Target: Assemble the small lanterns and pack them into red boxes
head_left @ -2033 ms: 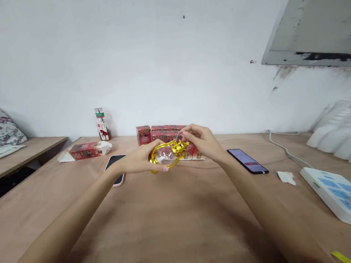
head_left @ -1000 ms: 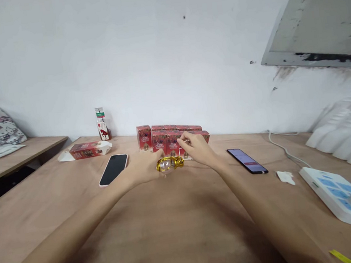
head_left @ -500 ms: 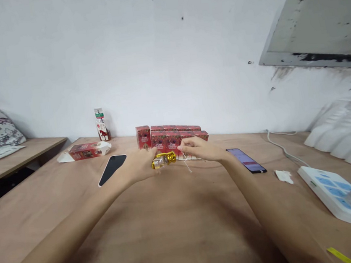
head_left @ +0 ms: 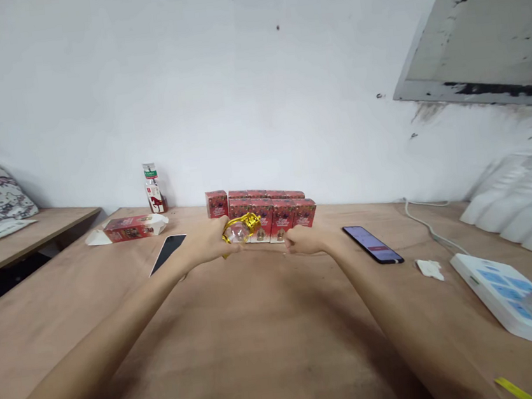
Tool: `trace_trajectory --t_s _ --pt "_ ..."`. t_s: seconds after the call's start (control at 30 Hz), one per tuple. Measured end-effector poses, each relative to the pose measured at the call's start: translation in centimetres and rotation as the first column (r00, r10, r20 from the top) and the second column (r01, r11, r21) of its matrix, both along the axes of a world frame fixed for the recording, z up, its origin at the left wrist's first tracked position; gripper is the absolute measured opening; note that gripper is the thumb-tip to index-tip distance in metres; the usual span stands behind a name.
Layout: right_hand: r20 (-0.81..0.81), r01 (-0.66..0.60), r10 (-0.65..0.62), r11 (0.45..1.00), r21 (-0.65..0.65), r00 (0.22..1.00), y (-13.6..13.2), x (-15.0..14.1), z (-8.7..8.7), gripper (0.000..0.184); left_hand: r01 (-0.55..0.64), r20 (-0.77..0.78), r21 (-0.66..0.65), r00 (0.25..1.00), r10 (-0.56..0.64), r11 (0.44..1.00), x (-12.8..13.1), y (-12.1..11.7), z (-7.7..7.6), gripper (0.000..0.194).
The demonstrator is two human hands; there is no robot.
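Observation:
Just in front of several small red boxes (head_left: 264, 220), my left hand (head_left: 207, 241) is closed around a small clear ornament with gold trim (head_left: 237, 231). The ornament lies tilted, its gold end pointing right and slightly up. To its right, my right hand (head_left: 305, 240) is closed with the fingers curled in. A thin pale line, possibly a string, runs low between the two hands. Whatever is pinched in my right fingers is too small to make out.
On the left are an opened red carton (head_left: 130, 228), a phone (head_left: 167, 252) partly behind my left arm, and a bottle (head_left: 153, 190) by the wall. To the right lie another phone (head_left: 373, 244), a white scrap (head_left: 430, 269), a power strip (head_left: 501, 288) and white moulded pieces (head_left: 526, 202).
The ornament has turned in my left hand and shifted slightly left and up. My right hand has moved down and away from its gold end, with fingers curled tighter.

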State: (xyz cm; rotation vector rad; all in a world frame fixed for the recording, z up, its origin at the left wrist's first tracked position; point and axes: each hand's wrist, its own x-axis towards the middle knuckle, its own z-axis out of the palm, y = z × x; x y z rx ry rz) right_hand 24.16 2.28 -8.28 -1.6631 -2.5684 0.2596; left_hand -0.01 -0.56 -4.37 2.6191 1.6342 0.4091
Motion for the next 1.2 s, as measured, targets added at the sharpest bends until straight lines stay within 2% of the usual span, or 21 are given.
trace_trajectory --t_s 0.07,0.1,0.17,0.23,0.3,0.37,0.4,0.47,0.57,0.67,0.8,1.0,1.2 --pt "0.013 0.001 -0.001 1.0 -0.03 1.0 0.1 0.1 -0.4 0.027 0.028 0.207 -0.104 0.978 -0.006 0.994 0.0 0.3 -0.1 0.039" --pt "0.02 -0.001 0.002 0.999 -0.051 1.0 0.0 0.2 -0.5 0.027 0.057 0.339 -0.175 0.941 0.006 0.983 0.1 0.5 -0.2 0.04" --pt "0.029 -0.008 0.01 0.997 -0.08 1.0 -0.2 0.3 -0.5 0.027 0.156 0.607 -0.336 0.79 0.087 0.929 0.4 0.7 -0.4 0.04" --pt "0.022 -0.016 0.018 0.997 -0.074 1.0 -0.4 0.2 -0.2 0.022 0.272 0.778 -0.481 0.571 0.262 0.833 0.8 0.8 -0.7 0.036" --pt "0.001 -0.024 0.024 0.999 -0.033 1.0 -0.8 0.0 0.3 0.015 0.376 0.814 -0.574 0.36 0.456 0.727 1.2 0.9 -0.9 0.029" --pt "-0.061 -0.034 0.039 0.995 0.091 0.997 -1.4 -0.5 1.1 0.008 0.451 0.788 -0.604 0.214 0.578 0.657 1.4 0.9 -0.9 0.022" --pt "-0.104 -0.035 0.054 0.984 0.174 0.993 -1.7 -0.8 1.6 0.007 0.475 0.778 -0.601 0.162 0.607 0.643 1.5 0.9 -0.9 0.019" --pt "-0.192 -0.028 0.098 0.941 0.336 0.977 -2.6 -1.7 2.4 0.011 0.501 0.779 -0.572 0.086 0.621 0.649 1.6 0.9 -0.8 0.015" --pt "-0.264 -0.06 0.21 0.875 0.481 0.941 -3.9 -2.9 3.1 0.014 0.492 0.788 -0.551 0.038 0.615 0.675 1.7 0.7 -0.5 0.014" --pt "-0.248 -0.143 0.35 0.79 0.596 0.903 -4.6 -3.9 3.1 0.017 0.483 0.792 -0.555 0.058 0.607 0.677 2.0 0.4 -0.6 0.016" --pt "-0.136 -0.182 0.363 0.715 0.675 0.922 -4.6 -4.5 2.5 0.021 0.512 0.797 -0.546 0.074 0.6 0.663 2.5 0.3 -1.1 0.017" --pt "-0.058 -0.177 0.311 0.675 0.717 0.949 -4.6 -4.9 2.3 0.029 0.549 0.793 -0.533 0.057 0.607 0.644 2.7 0.1 -1.4 0.018" --pt "-0.006 -0.211 0.303 0.678 0.704 0.953 -4.4 -4.9 2.1 0.026 0.532 0.763 -0.577 0.081 0.641 0.62 3.0 -0.2 -1.4 0.018"
